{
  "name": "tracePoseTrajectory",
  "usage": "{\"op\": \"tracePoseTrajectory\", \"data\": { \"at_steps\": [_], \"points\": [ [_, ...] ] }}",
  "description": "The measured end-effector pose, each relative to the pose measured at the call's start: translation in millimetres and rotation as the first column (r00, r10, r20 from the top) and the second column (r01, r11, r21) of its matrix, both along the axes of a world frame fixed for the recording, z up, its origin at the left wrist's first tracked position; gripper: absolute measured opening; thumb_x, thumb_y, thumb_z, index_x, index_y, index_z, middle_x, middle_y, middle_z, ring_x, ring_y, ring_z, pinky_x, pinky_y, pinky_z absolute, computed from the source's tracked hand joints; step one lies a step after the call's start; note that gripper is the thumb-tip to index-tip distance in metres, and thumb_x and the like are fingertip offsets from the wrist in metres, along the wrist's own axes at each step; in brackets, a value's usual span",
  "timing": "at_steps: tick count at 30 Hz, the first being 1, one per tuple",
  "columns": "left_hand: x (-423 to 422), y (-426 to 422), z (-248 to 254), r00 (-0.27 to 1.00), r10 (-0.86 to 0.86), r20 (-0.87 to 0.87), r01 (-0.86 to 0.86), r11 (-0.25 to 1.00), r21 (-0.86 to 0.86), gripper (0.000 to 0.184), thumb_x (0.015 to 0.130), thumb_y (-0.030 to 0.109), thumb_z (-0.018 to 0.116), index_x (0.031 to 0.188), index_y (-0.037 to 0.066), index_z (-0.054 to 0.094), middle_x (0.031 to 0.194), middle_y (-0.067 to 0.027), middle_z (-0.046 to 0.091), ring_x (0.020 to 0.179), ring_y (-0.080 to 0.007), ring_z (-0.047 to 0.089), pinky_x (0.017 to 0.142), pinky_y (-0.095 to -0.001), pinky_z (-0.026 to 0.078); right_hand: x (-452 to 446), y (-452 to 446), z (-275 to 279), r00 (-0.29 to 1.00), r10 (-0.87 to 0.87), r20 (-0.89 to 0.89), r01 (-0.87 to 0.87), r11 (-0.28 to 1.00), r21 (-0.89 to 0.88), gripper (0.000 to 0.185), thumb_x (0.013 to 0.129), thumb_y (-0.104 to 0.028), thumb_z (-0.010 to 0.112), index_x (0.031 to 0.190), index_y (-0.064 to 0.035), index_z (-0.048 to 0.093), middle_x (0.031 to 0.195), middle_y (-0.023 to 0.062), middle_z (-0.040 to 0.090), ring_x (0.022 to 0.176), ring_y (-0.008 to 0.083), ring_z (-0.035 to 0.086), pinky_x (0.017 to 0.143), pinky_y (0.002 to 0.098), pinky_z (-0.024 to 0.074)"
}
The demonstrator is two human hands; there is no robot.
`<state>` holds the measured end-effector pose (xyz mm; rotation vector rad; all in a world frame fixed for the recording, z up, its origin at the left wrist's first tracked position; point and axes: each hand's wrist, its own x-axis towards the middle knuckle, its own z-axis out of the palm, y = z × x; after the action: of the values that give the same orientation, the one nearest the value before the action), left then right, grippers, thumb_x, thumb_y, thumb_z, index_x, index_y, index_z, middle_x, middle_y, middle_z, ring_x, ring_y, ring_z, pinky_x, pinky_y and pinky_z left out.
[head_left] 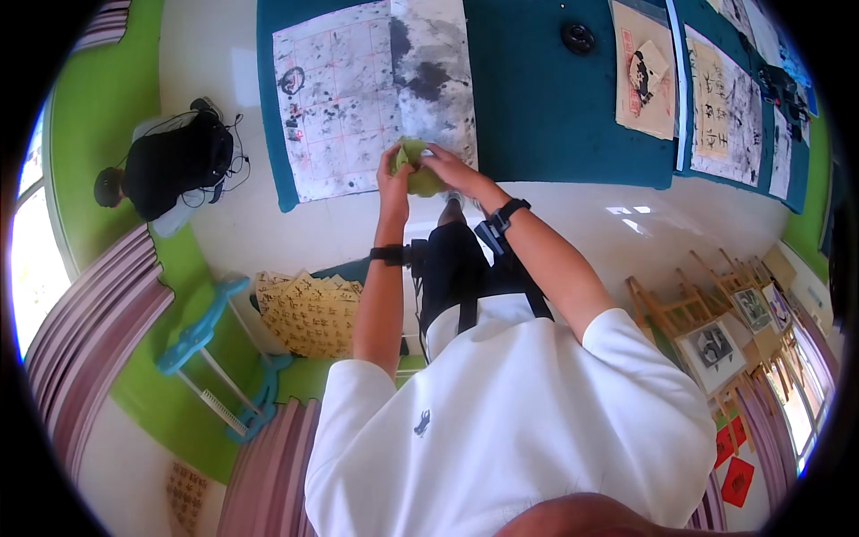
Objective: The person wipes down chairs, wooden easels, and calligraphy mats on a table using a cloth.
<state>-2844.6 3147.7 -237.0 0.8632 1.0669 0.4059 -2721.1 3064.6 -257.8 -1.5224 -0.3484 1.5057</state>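
Just in front of the table's near edge, my left hand (394, 183) is closed on the left side of a crumpled olive-green piece (424, 183), which looks like cloth or soft paper. My right hand (453, 170) grips its right side, with the fingertips by its top edge. Folds rise between the two hands, and part of the piece hangs below the fingers. Behind it lies an ink-stained white practice sheet (344, 98) with a red grid, spread over the dark green table cover (537, 116).
A black round dish (577, 38) and a brown paper with an inky scrap (644, 72) lie farther right. A person in black (179, 166) is at the left, near cables. Wooden easels (689, 309) stand at the right, a blue rack (201, 336) at the left.
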Motion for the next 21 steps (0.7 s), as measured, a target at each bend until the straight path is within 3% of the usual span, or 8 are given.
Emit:
{"op": "tracePoseTrajectory", "data": {
  "at_steps": [2, 5, 7, 9, 12, 13, 15, 21],
  "points": [
    [9.9, -2.6, 15.2, 0.994, -0.106, 0.042, 0.105, 0.994, 0.021, 0.050, 0.080, 0.003, 0.052, 0.130, 0.003, 0.050, 0.125, -0.0115, 0.054, 0.115, -0.0223, 0.052, 0.097, -0.0304, 0.042, 10.4, -6.2, 24.2, 0.867, -0.138, -0.479, 0.058, 0.982, -0.179, 0.060, 0.091, -0.042, 0.060, 0.142, -0.0200, 0.036, 0.132, 0.0066, 0.050, 0.111, 0.0252, 0.058, 0.078, 0.0508, 0.0522],
    [14.5, -14.4, 18.9, 0.950, -0.308, 0.051, 0.303, 0.950, 0.081, 0.052, 0.086, 0.013, 0.049, 0.138, 0.008, 0.045, 0.134, -0.0113, 0.049, 0.123, -0.0241, 0.045, 0.107, -0.0325, 0.032, 12.2, -23.9, 51.2, 0.848, -0.216, -0.484, 0.129, 0.970, -0.207, 0.056, 0.092, -0.040, 0.061, 0.138, -0.0169, 0.040, 0.123, 0.0082, 0.056, 0.107, 0.0233, 0.060, 0.081, 0.0459, 0.0525],
    [20.5, -19.4, 15.4, 0.974, -0.190, 0.127, 0.208, 0.968, -0.143, 0.054, 0.089, 0.016, 0.048, 0.143, 0.010, 0.041, 0.135, -0.0126, 0.048, 0.123, -0.0238, 0.044, 0.107, -0.0321, 0.031, 12.2, -33.6, 30.3, 0.878, -0.228, -0.421, 0.155, 0.967, -0.200, 0.048, 0.093, -0.035, 0.060, 0.131, -0.0096, 0.046, 0.120, 0.0095, 0.057, 0.105, 0.0188, 0.059, 0.083, 0.0354, 0.0528],
    [9.7, -16.7, -35.1, 0.957, -0.264, 0.121, 0.272, 0.961, -0.055, 0.055, 0.092, 0.019, 0.046, 0.146, 0.010, 0.036, 0.134, -0.0139, 0.049, 0.122, -0.0245, 0.046, 0.105, -0.0334, 0.034, 18.1, -40.9, 6.1, 0.970, -0.175, -0.169, 0.133, 0.963, -0.235, 0.043, 0.091, -0.028, 0.062, 0.125, -0.0031, 0.051, 0.112, 0.0091, 0.061, 0.098, 0.0171, 0.062, 0.083, 0.0294, 0.0516],
    [0.6, -23.8, -101.8, 0.914, -0.280, -0.292, 0.378, 0.850, 0.368, 0.053, 0.089, 0.014, 0.055, 0.139, 0.004, 0.041, 0.126, -0.0223, 0.054, 0.116, -0.0331, 0.051, 0.097, -0.0408, 0.043, 41.1, -47.3, 18.0, 0.998, -0.045, -0.039, 0.034, 0.968, -0.247, 0.039, 0.086, -0.023, 0.062, 0.116, 0.0031, 0.057, 0.104, 0.0117, 0.066, 0.093, 0.0179, 0.064, 0.080, 0.0292, 0.0506],
    [-2.8, -21.6, -99.2, 0.911, -0.292, -0.290, 0.387, 0.847, 0.363, 0.053, 0.089, 0.014, 0.055, 0.139, 0.004, 0.041, 0.126, -0.0223, 0.054, 0.116, -0.0331, 0.051, 0.097, -0.0408, 0.043, 46.1, -51.2, 14.2, 0.998, -0.057, -0.038, 0.045, 0.967, -0.252, 0.039, 0.086, -0.023, 0.062, 0.116, 0.0031, 0.057, 0.104, 0.0117, 0.066, 0.093, 0.0179, 0.064, 0.080, 0.0292, 0.0506],
    [0.5, -26.5, -88.8, 0.624, -0.369, -0.689, 0.747, 0.540, 0.388, 0.056, 0.084, 0.016, 0.063, 0.135, 0.000, 0.045, 0.122, -0.0281, 0.055, 0.114, -0.0415, 0.052, 0.096, -0.0443, 0.044, 62.9, -74.8, -2.9, 0.989, -0.077, 0.124, 0.110, 0.952, -0.287, 0.033, 0.088, -0.021, 0.061, 0.113, 0.0014, 0.059, 0.099, 0.0074, 0.065, 0.090, 0.0153, 0.062, 0.079, 0.0283, 0.0501],
    [12.6, -42.1, -67.2, 0.517, -0.277, -0.810, 0.782, 0.537, 0.316, 0.051, 0.082, 0.027, 0.069, 0.124, 0.001, 0.056, 0.119, -0.0261, 0.057, 0.109, -0.0414, 0.054, 0.094, -0.0452, 0.046, 91.3, -127.1, -47.4, 0.949, -0.060, 0.310, 0.150, 0.950, -0.274, 0.033, 0.087, -0.023, 0.063, 0.111, 0.0006, 0.062, 0.099, 0.0113, 0.068, 0.088, 0.0190, 0.065, 0.079, 0.0314, 0.0508]
  ]
}}
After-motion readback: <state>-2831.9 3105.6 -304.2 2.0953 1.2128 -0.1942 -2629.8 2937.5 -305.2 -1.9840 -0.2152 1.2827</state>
